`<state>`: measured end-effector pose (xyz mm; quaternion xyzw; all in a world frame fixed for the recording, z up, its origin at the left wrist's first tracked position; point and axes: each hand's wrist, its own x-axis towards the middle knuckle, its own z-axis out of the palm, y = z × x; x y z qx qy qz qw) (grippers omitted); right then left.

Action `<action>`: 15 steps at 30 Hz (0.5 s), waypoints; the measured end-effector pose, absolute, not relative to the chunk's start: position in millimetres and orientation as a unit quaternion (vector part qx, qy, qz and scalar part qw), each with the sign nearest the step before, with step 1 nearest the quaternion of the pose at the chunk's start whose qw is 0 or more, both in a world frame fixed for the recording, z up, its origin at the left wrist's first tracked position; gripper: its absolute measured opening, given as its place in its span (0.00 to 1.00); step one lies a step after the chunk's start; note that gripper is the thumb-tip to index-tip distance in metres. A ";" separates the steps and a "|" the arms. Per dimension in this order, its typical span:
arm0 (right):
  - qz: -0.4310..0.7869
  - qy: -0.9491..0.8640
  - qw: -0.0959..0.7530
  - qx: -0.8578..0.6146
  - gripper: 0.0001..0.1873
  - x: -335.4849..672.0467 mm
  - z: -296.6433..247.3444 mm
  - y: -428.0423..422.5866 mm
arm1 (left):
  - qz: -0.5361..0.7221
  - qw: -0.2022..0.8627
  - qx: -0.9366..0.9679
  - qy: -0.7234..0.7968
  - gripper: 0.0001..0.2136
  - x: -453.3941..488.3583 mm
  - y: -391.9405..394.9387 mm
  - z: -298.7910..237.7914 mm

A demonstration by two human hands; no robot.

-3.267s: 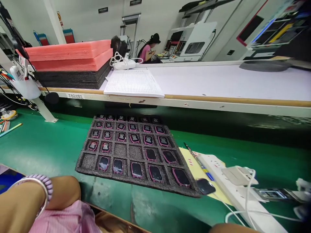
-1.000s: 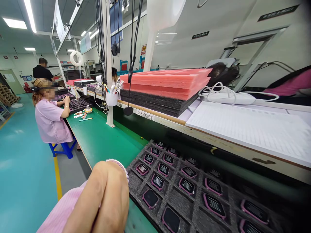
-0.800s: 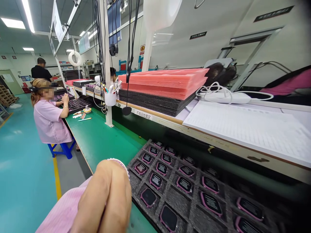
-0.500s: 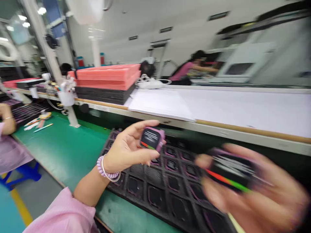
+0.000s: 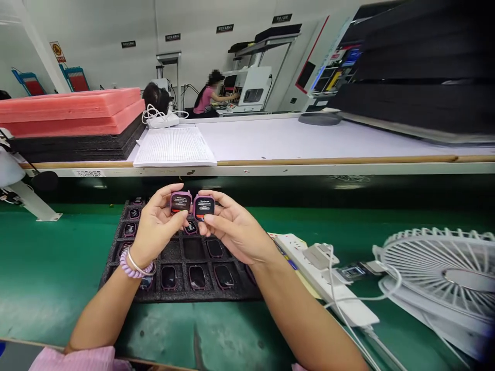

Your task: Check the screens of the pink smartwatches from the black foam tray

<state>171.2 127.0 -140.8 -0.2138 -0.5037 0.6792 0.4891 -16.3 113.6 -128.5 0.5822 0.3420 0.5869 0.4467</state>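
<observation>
My left hand pinches a pink smartwatch body with a lit screen. My right hand grips a second pink smartwatch body right beside it, both screens facing me. Both hands hover above a dark foam tray on the green bench, whose pockets hold several more pink watch bodies. A beaded bracelet sits on my left wrist.
A white power strip with plugs and cables lies right of the tray, beside a white desk fan. The raised shelf carries a lined paper sheet, pink foam sheets on black ones, and dark trays. A person works at a machine far behind.
The view swung from the left aisle back to the bench. Both hands rose into view, each with a watch body, and came together over the tray.
</observation>
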 end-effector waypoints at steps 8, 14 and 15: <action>0.662 -0.502 0.515 -0.209 0.26 171.9 -141.5 132.9 | 0.577 0.471 0.586 0.317 0.27 -16.6 116.6 -133.8; 0.649 -0.506 0.528 -0.209 0.24 168.6 -144.8 135.4 | 0.576 0.490 0.569 0.323 0.25 -15.3 115.9 -134.3; 0.647 -0.507 0.531 -0.209 0.24 168.0 -145.2 135.6 | 0.576 0.493 0.565 0.326 0.25 -15.0 115.8 -134.0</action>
